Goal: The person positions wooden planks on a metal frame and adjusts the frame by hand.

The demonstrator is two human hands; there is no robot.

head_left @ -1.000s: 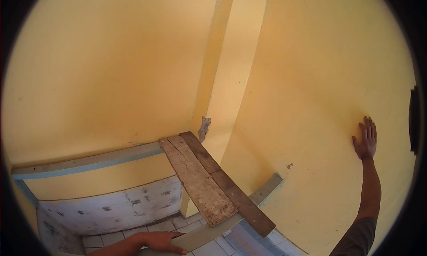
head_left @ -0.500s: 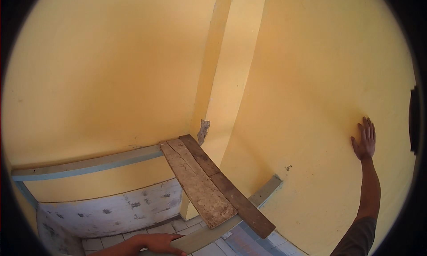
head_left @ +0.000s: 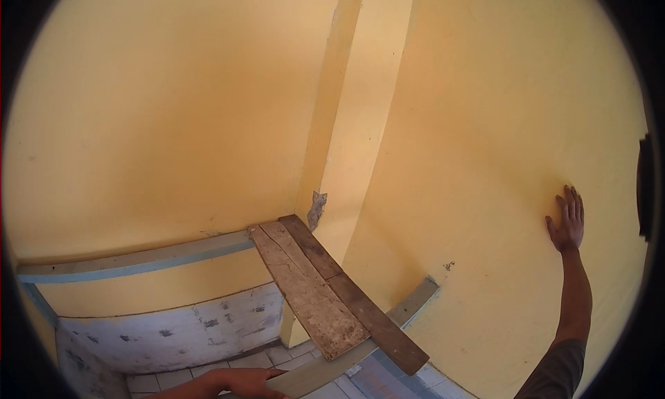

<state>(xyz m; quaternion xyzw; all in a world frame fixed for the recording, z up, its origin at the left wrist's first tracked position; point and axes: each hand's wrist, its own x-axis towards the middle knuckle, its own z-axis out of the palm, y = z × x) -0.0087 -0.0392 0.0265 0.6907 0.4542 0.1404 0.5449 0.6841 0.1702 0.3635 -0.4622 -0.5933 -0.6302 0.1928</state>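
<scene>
At the lower edge my left hand (head_left: pixel 251 383) grips the grey-painted wooden beam (head_left: pixel 325 371) at the front of a frame, its fingers partly cut off by the picture's edge. My right hand (head_left: pixel 569 226) lies flat against the yellow wall (head_left: pixel 485 156) on the right, fingers stretched out, holding nothing. Two boards lie side by side across the frame: a wide, pale, cracked plank (head_left: pixel 308 291) and a narrower dark brown plank (head_left: pixel 360 305). Their near ends jut past the front beam.
A back rail (head_left: pixel 138 260) of the frame runs along the left wall. Below it are a scuffed white wall panel (head_left: pixel 173 330) and floor tiles (head_left: pixel 173 378). A corner pillar (head_left: pixel 346 122) has chipped plaster (head_left: pixel 316 210). The frame's beam end (head_left: pixel 419 298) meets the right wall.
The view has tilted very slightly, so the planks and frame sit a little lower in the picture. Both hands keep their places on the beam and the wall.
</scene>
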